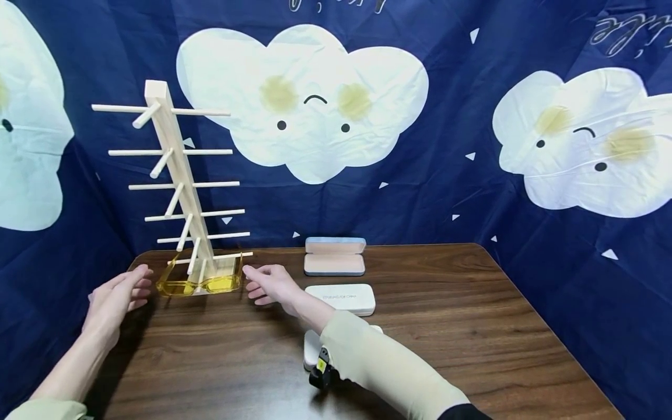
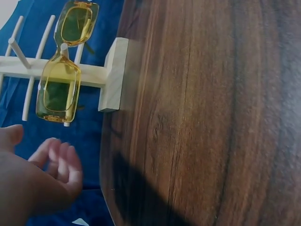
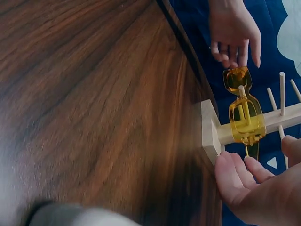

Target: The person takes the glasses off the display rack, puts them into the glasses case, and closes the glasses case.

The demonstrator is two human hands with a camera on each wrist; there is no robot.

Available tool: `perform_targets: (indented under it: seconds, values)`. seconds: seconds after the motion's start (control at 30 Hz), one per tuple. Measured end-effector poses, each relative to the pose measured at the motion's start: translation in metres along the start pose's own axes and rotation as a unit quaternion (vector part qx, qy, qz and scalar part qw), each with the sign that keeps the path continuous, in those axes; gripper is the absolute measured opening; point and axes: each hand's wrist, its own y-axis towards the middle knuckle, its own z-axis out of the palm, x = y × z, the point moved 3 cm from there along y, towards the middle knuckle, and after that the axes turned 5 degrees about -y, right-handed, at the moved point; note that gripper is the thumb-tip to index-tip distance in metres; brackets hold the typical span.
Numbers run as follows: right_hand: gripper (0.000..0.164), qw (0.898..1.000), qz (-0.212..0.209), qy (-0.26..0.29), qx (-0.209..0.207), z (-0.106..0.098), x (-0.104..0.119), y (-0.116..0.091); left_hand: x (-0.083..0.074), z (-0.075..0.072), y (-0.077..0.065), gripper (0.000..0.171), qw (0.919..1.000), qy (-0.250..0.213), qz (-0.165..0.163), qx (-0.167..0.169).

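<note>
Yellow-tinted glasses sit by their bridge on a low front peg of a wooden display stand. Just left of the frame, apart from it, is my left hand, its fingers relaxed and slightly bent. My right hand is on the other side, close to the right temple arm, fingers loosely bent and the thumb apart from them. Neither hand holds anything. Whether the right fingertips brush the temple arm, I cannot tell.
Right of the stand lies an open blue glasses case with a pale lining. Nearer is a closed white case, and another white case is partly hidden by my right sleeve. A blue cloth with clouds hangs behind the wooden table.
</note>
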Motion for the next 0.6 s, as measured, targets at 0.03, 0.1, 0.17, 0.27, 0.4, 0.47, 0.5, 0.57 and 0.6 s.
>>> perform_targets:
  seconds: [0.03,0.1,0.17,0.27,0.4,0.47,0.5,0.57,0.6]
  values:
    - [0.050,1.000,0.004,-0.002,0.000,0.003,0.000,0.000,0.002,0.000,0.001,0.025,0.9998,0.014,-0.013,0.009]
    - [0.048,1.000,0.007,-0.005,0.002,0.009,0.000,0.001,0.006,0.000,0.002,0.029,0.9983,0.038,-0.036,0.025]
    - [0.047,1.000,0.008,-0.005,0.006,0.014,0.000,0.001,0.008,0.000,0.004,0.030,0.9963,0.055,-0.058,0.032]
    - [0.046,1.000,0.008,-0.002,0.015,0.018,0.000,0.002,0.008,0.002,0.004,0.030,0.9940,0.064,-0.083,0.031]
    - [0.042,1.000,0.011,0.000,0.023,0.022,0.000,0.003,0.007,0.005,0.006,0.042,0.9907,0.089,-0.099,0.030]
    - [0.040,1.000,0.011,0.001,0.025,0.022,0.000,0.004,0.006,0.007,0.006,0.052,0.9892,0.101,-0.100,0.033]
    - [0.039,1.000,0.011,0.002,0.025,0.023,-0.001,0.004,0.006,0.008,0.006,0.056,0.9887,0.106,-0.100,0.036]
    - [0.036,1.000,0.010,0.003,0.026,0.023,-0.001,0.006,0.006,0.009,0.006,0.061,0.9880,0.113,-0.099,0.037]
    - [0.035,1.000,0.009,0.005,0.027,0.024,-0.002,0.006,0.006,0.009,0.005,0.064,0.9877,0.116,-0.098,0.038]
